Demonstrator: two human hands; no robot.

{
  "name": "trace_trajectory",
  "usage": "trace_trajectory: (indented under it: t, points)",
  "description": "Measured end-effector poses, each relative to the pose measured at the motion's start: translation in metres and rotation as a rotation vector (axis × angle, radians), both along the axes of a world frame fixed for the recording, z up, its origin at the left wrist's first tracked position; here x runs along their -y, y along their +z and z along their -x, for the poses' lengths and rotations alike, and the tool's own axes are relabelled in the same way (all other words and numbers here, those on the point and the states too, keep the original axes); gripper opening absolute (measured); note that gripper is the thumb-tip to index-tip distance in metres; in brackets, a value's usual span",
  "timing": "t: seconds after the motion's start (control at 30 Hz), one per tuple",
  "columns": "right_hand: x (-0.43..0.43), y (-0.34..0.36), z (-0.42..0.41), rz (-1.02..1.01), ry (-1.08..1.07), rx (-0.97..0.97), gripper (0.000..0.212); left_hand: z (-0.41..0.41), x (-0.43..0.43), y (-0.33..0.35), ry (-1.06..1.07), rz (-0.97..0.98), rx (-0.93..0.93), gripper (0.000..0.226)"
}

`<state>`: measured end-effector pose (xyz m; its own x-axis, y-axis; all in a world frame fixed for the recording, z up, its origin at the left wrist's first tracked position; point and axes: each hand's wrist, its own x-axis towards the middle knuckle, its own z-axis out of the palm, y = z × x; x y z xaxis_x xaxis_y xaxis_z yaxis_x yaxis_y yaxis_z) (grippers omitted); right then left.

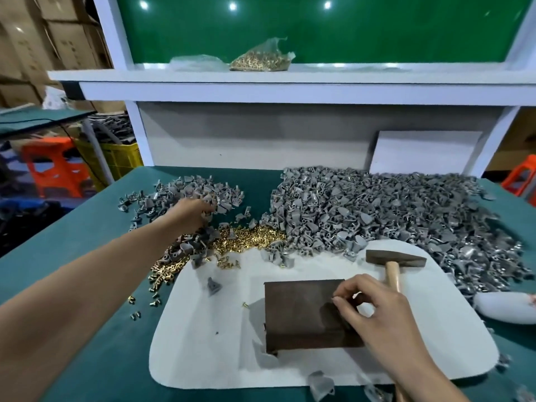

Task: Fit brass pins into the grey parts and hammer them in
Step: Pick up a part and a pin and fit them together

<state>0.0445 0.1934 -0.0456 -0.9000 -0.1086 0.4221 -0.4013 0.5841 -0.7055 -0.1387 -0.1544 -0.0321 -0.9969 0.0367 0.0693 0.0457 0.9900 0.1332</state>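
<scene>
Head view: reached with left hand (191, 211) into smaller heap of grey plastic parts (185, 195), grip buried there, impossible to tell. Held wooden-handled steel hammer (396, 258) in curled right hand (374, 311) beside dark rectangular metal block (298, 309), probably poised for striking. Spread loose brass pins (246, 236) between heaps, within easy reach. Found no readable writing.
</scene>
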Motion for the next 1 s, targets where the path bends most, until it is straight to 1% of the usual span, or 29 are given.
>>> trace_trajectory:
  t: [0.07,0.17,0.23,0.3,0.37,0.43,0.47,0.5,0.53,0.57,0.63,0.77,0.83,0.87,0.9,0.93,1.0]
  points:
    - [0.001,0.0,0.0,-0.017,-0.008,-0.024,0.039,0.001,0.007,-0.006,0.013,0.064,0.025,0.025]
    - [0.0,0.0,0.001,-0.088,-0.034,-0.062,0.041,0.001,0.006,-0.005,0.023,0.062,-0.017,0.01]
    - [0.0,0.001,0.002,-0.091,-0.024,-0.094,0.045,0.002,0.001,0.0,0.024,0.009,-0.082,0.017]
    - [-0.002,0.0,0.002,-0.051,-0.001,-0.063,0.041,0.0,-0.003,0.004,0.042,-0.059,-0.115,0.024]
    - [-0.003,-0.001,0.003,-0.013,0.013,-0.022,0.035,0.0,-0.003,0.004,0.055,-0.069,-0.126,0.023]
    - [-0.003,-0.003,0.003,-0.002,0.014,-0.007,0.032,0.0,0.0,0.001,0.043,-0.048,-0.136,0.014]
    - [-0.002,-0.002,0.003,-0.005,0.014,-0.012,0.033,-0.001,0.002,-0.001,0.022,-0.046,-0.13,0.019]
    - [-0.002,-0.001,0.002,-0.016,0.01,-0.021,0.033,0.0,0.004,-0.005,-0.009,-0.04,-0.085,0.027]
    - [-0.001,-0.001,0.001,-0.028,0.007,-0.031,0.034,0.0,0.005,-0.009,-0.031,-0.027,-0.029,0.029]
    - [-0.001,-0.001,0.001,-0.036,0.005,-0.038,0.035,-0.001,0.004,-0.013,-0.037,0.001,-0.009,0.025]
    - [-0.002,0.0,0.002,-0.03,0.011,-0.03,0.034,0.0,0.001,-0.017,0.008,0.038,-0.04,0.016]
    - [-0.003,0.001,0.001,-0.027,0.04,-0.008,0.032,-0.003,-0.013,-0.004,0.069,0.011,-0.141,0.016]
    - [-0.003,0.001,0.001,-0.032,0.039,-0.014,0.032,-0.009,-0.028,0.01,0.073,-0.147,-0.151,0.013]
    - [-0.003,0.001,0.001,-0.046,0.031,-0.031,0.032,-0.014,-0.038,0.018,0.076,-0.306,-0.152,0.011]
    - [-0.003,0.002,0.001,-0.059,0.021,-0.051,0.034,-0.022,-0.052,0.027,0.082,-0.52,-0.14,0.008]
    - [-0.002,0.002,0.002,-0.062,0.018,-0.064,0.036,-0.036,-0.067,0.035,0.068,-0.773,-0.094,0.006]
    - [-0.003,0.002,0.002,-0.053,0.032,-0.064,0.04,-0.076,-0.097,0.044,-0.051,-1.275,0.078,0.012]
